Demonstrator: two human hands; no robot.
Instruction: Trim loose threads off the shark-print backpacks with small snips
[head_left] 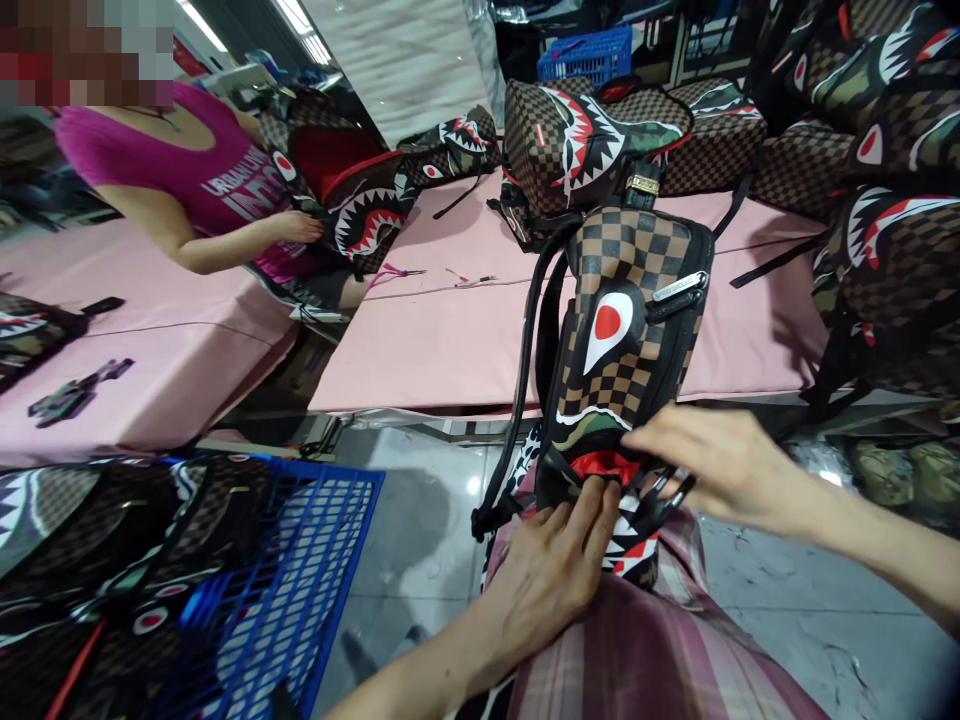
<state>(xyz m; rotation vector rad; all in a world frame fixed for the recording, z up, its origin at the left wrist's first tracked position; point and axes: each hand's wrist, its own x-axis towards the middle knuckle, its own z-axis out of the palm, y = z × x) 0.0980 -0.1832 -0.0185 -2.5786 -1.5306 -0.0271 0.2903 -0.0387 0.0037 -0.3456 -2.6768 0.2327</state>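
Observation:
A brown-and-black checkered backpack [622, 360] with a red eye and shark-tooth print leans between my lap and the pink table edge. Near its lower end a pocket gapes, showing red lining [600, 466]. My left hand [559, 565] is closed at this opening, its fingertips pressed onto the edge and partly hidden in the lining. From the other side my right hand [720, 460], slightly blurred, grips the opposite edge of the opening. By its thumb is a dark strip with a pale edge that I cannot make out. A silver zipper pull [679, 287] lies higher up the bag.
Similar backpacks [592, 140] stand along the back of the pink table [427, 345], with more stacked at right. Small thread snips [401, 271] lie on it. At lower left is a blue crate [330, 570] of bags. A co-worker [202, 180] handles another bag at left.

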